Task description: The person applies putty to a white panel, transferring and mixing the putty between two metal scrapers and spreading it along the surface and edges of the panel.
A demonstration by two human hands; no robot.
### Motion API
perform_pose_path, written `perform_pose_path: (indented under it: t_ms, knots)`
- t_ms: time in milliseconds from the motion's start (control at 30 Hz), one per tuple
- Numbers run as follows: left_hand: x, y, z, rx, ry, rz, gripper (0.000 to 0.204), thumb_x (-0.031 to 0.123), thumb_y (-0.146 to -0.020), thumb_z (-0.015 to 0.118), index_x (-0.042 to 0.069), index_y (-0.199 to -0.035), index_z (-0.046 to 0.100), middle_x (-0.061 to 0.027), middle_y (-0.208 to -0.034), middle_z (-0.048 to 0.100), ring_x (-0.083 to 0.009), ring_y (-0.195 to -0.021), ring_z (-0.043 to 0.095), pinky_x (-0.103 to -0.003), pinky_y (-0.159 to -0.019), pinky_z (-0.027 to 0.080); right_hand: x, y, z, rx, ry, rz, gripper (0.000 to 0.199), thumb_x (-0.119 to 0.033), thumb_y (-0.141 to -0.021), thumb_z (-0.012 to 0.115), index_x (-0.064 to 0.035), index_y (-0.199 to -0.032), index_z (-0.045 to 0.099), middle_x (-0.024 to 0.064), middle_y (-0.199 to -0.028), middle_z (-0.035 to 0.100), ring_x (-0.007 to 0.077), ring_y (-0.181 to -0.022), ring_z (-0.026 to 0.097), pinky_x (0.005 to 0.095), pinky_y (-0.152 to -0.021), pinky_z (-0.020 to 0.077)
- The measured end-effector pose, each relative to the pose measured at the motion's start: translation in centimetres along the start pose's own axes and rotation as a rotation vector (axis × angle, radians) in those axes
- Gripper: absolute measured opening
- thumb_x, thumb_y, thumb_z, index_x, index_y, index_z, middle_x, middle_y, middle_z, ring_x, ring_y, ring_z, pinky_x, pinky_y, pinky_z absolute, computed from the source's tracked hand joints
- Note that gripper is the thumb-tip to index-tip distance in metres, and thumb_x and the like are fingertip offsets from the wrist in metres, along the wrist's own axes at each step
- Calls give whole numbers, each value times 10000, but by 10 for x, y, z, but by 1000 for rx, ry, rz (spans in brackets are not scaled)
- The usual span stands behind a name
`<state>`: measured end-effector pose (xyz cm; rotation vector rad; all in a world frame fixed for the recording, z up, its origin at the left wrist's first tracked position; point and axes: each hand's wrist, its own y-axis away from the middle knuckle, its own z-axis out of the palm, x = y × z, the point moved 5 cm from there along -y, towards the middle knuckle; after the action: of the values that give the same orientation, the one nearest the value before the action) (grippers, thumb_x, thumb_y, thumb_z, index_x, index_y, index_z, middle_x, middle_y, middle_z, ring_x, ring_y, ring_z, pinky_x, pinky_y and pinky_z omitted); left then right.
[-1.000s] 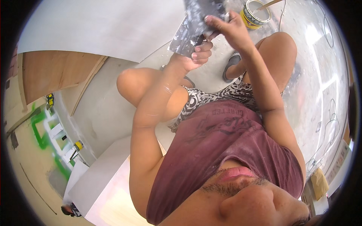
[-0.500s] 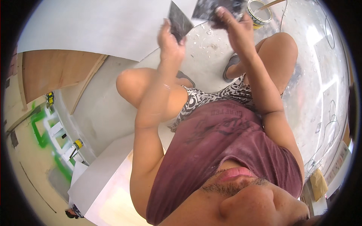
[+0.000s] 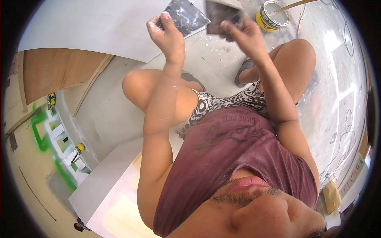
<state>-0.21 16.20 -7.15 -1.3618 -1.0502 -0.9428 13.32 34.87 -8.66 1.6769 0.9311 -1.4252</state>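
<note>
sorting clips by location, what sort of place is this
Probably a woodworking or finishing workshop: grey-coated panels, bare plywood sheets, and an open can with a stir stick on a paint-spattered floor.

Torn apart since a second ago: one dark sandpaper sheet then, gripped by both hands together, now two pieces. Left hand (image 3: 168, 33) moved left, pinching the larger piece (image 3: 182, 18) over the grey board (image 3: 91, 27). Right hand (image 3: 242, 35) drawn right and slightly lower, clutching the smaller piece (image 3: 222, 16) beside the yellow can (image 3: 270, 16).
</note>
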Motion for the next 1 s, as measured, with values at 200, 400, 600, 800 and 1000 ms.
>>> perform_pose_path:
  t_ms: [200,400,600,800,1000]
  knots:
    - [19,4,-5,19,-11,25,205,186,-1021,463,-11,-979,501,-79,-896,520,-149,-810,487,-300,-767,434,-14,2,-10,-32,-356,102,414,-225,-864,745,67,-1099,567,138,-945,686,215,-743,713,295,-626,600]
    - [32,15,9,-427,-276,136,219,196,-1012,526,-3,-941,582,6,-767,524,-102,-708,449,-281,-678,433,-3,-6,-21,34,-308,108,328,-234,-899,696,33,-1067,604,104,-929,687,188,-717,691,289,-649,592]
    - [11,10,-2,-393,-211,-39,230,220,-993,587,-5,-943,594,31,-707,519,-28,-589,380,-213,-505,342,1,-8,-47,-91,-485,233,217,-189,-893,691,-36,-1031,626,48,-787,661,146,-607,651,264,-501,561]
    - [21,14,-3,-481,-214,62,189,182,-964,638,-5,-949,612,23,-731,554,-18,-581,394,-207,-490,324,8,-10,-44,-125,-323,257,227,-221,-902,684,-35,-1023,632,47,-798,663,129,-624,640,252,-519,554]
    - [22,9,-2,-454,-131,183,196,189,-974,614,-6,-964,596,-1,-750,563,-65,-677,469,-239,-608,417,-6,-13,-75,-8,-161,156,262,-293,-939,652,-42,-1013,637,46,-819,661,132,-668,638,271,-544,542]
